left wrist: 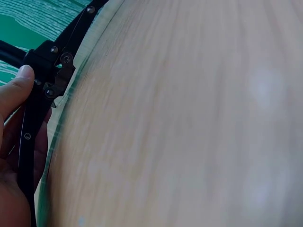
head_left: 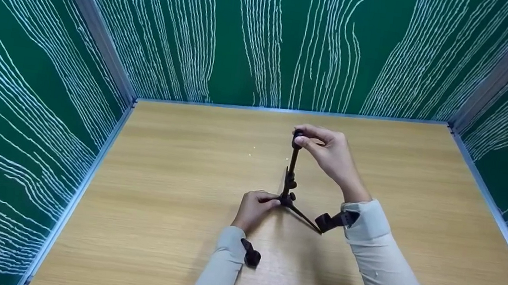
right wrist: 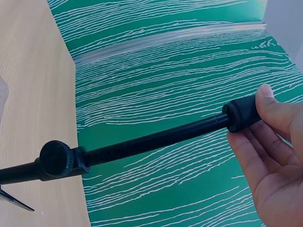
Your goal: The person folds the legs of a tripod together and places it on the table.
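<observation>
A small black tripod (head_left: 293,159) stands over the wooden table with its legs spread and its post extended upward. My right hand (head_left: 330,152) pinches the thick top piece of the post between thumb and fingers. In the right wrist view, the slim tube (right wrist: 156,142) runs from that top piece (right wrist: 244,113) to a round clamp knob (right wrist: 57,158). Low down, my left hand (head_left: 256,205) grips one leg beside the hub. The left wrist view shows the thumb against the hub (left wrist: 45,61) and fingers behind the flat leg (left wrist: 28,137).
The wooden table (head_left: 174,162) is walled by green panels (head_left: 237,77) with white wavy lines, joined by metal frame strips. Tiny white specks (head_left: 253,151) lie left of the tripod. Black camera mounts (head_left: 252,257) are strapped to both wrists.
</observation>
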`<state>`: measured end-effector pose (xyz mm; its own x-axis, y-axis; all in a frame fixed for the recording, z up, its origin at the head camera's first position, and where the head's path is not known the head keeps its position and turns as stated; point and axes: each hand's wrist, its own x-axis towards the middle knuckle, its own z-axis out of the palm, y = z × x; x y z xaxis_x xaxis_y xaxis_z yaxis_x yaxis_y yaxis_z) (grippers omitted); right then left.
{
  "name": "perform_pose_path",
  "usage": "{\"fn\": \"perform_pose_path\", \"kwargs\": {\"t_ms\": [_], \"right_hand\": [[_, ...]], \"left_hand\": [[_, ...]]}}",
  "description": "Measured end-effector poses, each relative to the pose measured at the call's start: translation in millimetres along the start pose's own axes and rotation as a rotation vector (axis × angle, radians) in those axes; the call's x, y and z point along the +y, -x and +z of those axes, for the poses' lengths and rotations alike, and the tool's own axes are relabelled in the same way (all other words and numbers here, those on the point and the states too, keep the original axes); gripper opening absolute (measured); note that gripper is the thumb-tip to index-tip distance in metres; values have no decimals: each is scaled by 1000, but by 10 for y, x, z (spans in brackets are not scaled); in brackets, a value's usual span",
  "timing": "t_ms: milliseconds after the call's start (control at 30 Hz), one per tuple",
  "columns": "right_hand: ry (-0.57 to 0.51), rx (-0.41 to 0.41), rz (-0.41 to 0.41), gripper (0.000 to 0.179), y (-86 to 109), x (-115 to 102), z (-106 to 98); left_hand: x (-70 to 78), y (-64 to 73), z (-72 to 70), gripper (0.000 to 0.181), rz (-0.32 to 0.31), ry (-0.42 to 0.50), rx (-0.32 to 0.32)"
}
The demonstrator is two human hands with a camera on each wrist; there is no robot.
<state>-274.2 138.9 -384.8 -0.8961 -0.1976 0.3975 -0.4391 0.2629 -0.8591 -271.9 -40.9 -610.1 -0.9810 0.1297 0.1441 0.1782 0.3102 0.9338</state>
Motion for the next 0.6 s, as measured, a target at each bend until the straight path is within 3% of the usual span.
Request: {"fn": "perform_pose_path", "kwargs": {"t_ms": [600], "right_hand": [[6,10,49,26,30,21,18]], "left_hand": [[-12,2,-7,18,-11,30,0]]}}
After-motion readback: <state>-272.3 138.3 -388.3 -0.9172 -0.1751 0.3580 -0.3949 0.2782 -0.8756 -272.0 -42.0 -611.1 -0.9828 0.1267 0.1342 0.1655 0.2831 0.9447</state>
